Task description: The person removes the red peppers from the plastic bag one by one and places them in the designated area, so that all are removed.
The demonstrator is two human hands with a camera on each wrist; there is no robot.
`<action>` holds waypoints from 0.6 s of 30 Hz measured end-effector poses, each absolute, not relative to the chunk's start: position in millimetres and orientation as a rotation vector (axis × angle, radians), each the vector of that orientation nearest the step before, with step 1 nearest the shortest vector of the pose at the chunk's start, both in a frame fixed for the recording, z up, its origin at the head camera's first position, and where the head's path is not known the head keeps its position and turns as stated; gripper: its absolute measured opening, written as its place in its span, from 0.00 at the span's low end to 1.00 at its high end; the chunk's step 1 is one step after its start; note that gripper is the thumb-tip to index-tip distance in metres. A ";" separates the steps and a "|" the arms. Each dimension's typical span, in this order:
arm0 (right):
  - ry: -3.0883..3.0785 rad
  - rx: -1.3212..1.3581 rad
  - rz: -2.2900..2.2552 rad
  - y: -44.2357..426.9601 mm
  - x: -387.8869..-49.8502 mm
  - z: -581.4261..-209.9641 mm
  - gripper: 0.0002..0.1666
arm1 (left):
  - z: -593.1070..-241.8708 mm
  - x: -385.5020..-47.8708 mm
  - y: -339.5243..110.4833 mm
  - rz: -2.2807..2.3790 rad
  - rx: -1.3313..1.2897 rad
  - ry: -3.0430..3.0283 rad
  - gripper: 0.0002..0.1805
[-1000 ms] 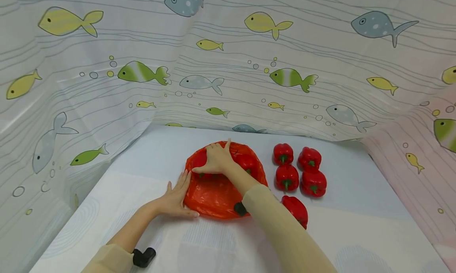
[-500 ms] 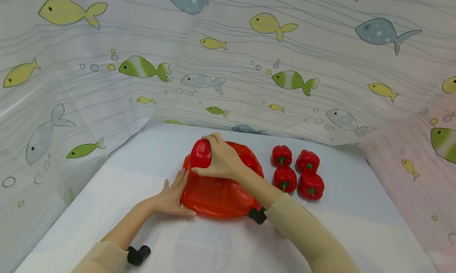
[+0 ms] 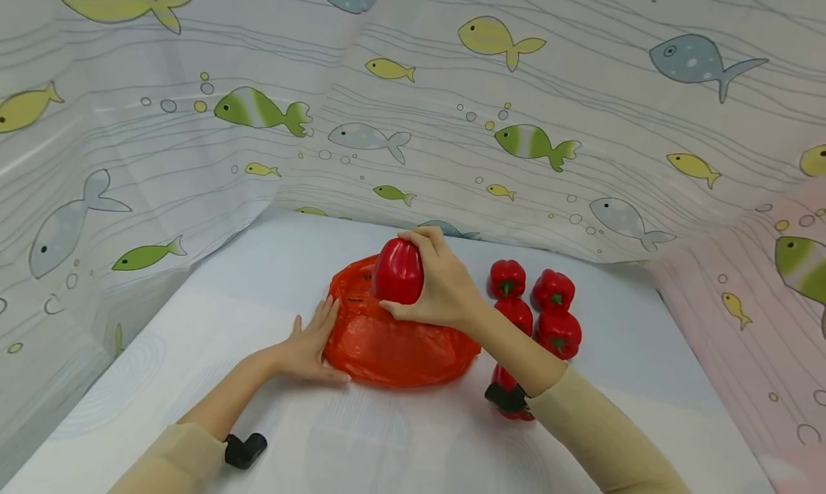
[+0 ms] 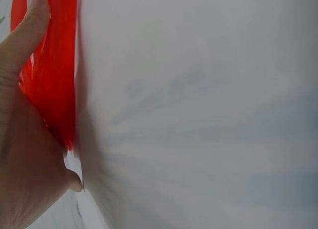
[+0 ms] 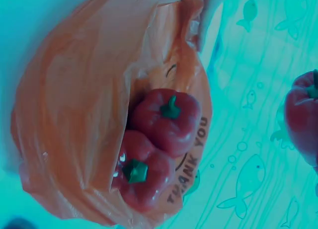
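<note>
In the head view my right hand (image 3: 445, 282) grips a red bell pepper (image 3: 398, 272), held up over an orange plastic bag (image 3: 400, 354). The bag's mouth gapes toward the back. My left hand (image 3: 306, 347) touches the bag's left side with fingers spread and extended; the left wrist view shows this hand (image 4: 30, 159) against the orange plastic (image 4: 57, 85). Two peppers (image 5: 169, 117) lie inside the bag (image 5: 74, 105) in the oddly tinted right wrist view, and another pepper (image 5: 304, 114) is cut off at its right edge. The right hand is not visible there.
Right of the bag, several red bell peppers (image 3: 558, 333) stand close together on the white table (image 3: 645, 379). Nearer, another pepper (image 3: 506, 376) is partly hidden by the right wrist's black camera (image 3: 506, 397). A fish-printed curtain (image 3: 426, 114) encloses the back and sides.
My right hand has lifted the bell pepper from the bag's left rear, then carried it to the right. The left hand keeps its place at the bag's side. The head view has tilted slightly.
</note>
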State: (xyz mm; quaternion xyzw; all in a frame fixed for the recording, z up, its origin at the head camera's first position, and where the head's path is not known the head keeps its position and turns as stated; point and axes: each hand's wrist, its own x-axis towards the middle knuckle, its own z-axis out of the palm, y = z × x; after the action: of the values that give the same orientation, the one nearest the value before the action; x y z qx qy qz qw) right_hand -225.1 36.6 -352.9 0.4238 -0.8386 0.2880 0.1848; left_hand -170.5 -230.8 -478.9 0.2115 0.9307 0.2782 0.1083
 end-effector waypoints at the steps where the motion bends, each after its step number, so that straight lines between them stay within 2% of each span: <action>1: -2.358 1.191 0.809 38.7 -224.6 -352.6 0.55 | -478.7 -171.0 -230.9 0.817 0.624 2.742 0.72; 18: -2.236 1.210 0.708 72.5 -215.5 -345.8 0.57 | -484.8 -174.0 -230.9 0.807 0.641 2.770 0.72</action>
State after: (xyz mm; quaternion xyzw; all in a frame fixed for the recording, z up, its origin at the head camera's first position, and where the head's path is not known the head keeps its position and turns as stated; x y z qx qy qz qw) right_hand -215.5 72.5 -345.8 0.4439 -0.8208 0.2597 0.2485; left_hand -174.0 -230.9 -484.8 0.2159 0.9332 0.2718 0.0930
